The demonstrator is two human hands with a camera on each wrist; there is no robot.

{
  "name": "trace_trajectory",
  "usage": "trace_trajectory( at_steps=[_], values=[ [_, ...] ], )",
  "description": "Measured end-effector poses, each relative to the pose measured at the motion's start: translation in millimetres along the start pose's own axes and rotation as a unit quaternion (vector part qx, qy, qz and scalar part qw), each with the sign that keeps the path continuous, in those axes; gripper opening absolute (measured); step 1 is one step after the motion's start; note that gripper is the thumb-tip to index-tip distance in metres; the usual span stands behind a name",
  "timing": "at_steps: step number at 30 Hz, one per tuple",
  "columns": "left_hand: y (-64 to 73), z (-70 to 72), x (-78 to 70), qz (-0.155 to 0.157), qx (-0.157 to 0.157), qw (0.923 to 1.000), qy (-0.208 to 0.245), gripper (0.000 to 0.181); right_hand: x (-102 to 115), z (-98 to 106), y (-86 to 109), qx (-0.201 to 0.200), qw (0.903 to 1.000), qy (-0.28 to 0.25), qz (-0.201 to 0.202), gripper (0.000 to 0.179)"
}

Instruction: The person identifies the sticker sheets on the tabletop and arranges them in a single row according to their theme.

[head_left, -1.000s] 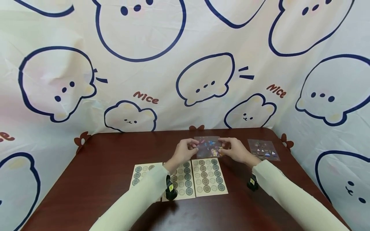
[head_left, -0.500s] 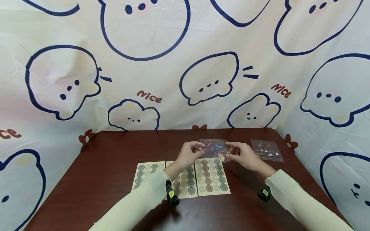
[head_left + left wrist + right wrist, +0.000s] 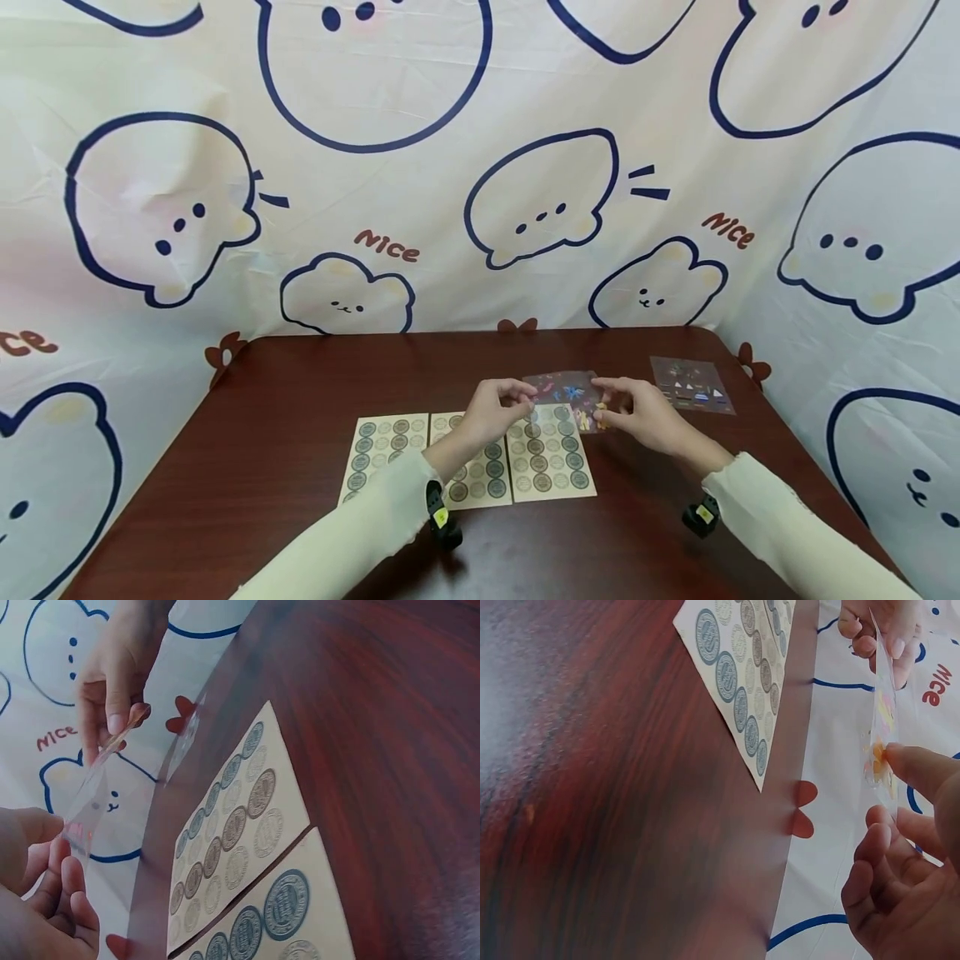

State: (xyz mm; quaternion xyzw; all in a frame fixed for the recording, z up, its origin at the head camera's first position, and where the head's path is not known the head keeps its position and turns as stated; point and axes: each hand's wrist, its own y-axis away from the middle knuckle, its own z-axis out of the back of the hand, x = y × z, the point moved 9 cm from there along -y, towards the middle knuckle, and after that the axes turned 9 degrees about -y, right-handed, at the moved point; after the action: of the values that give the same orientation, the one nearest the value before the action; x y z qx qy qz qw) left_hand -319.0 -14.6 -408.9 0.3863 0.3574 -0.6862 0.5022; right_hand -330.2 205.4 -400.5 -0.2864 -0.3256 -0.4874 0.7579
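Note:
A clear plastic sheet of small colourful stickers (image 3: 573, 392) is held up between the two hands above the table. My left hand (image 3: 495, 408) pinches its left edge between thumb and fingers. At the opposite edge, my right hand (image 3: 645, 411) grips it, with the thumb by an orange-yellow sticker (image 3: 880, 759). Seen edge-on in the left wrist view, the clear sheet (image 3: 94, 799) spans from one hand to the other. In the head view it overlaps the far end of the rightmost cream sheet of round stickers (image 3: 551, 462).
Two more cream sheets of round stickers, a middle one (image 3: 476, 482) and a left one (image 3: 384, 437), lie alongside, partly behind the left arm. Another clear sticker sheet (image 3: 692, 385) lies at the back right of the brown table (image 3: 262, 467). A patterned cloth (image 3: 435, 200) hangs behind.
Both hands have brought the clear sticker sheet nearer to me and slightly right, so it now overlaps the right cream sheet in view. The head view has shifted a little.

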Motion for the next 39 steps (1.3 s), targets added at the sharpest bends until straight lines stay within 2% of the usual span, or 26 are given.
trace_trajectory(
  at_steps=[8, 18, 26, 35, 39],
  values=[
    [4.8, -10.2, -3.0, -0.024, 0.007, 0.9996, -0.011, 0.019, -4, 0, 8.7, 0.012, 0.9999, 0.002, -0.001, 0.049],
    [10.3, -25.1, -12.2, -0.031, 0.021, 0.9993, -0.009, 0.020, -12, 8, 21.7, 0.005, 1.0000, 0.005, 0.000, 0.050],
    [11.2, -37.5, -11.1, -0.040, 0.019, 0.9990, -0.010, 0.018, -15, 14, 30.4, 0.000, 0.9999, 0.011, 0.013, 0.047],
    [11.3, -53.0, -14.2, -0.069, 0.022, 0.9973, -0.015, 0.021, -23, 20, 36.7, -0.008, 0.9998, 0.014, 0.007, 0.046],
    [11.3, -58.6, -13.3, -0.065, 0.027, 0.9974, -0.015, 0.020, -27, 20, 39.7, -0.008, 0.9998, 0.016, 0.008, 0.046]
  ],
)
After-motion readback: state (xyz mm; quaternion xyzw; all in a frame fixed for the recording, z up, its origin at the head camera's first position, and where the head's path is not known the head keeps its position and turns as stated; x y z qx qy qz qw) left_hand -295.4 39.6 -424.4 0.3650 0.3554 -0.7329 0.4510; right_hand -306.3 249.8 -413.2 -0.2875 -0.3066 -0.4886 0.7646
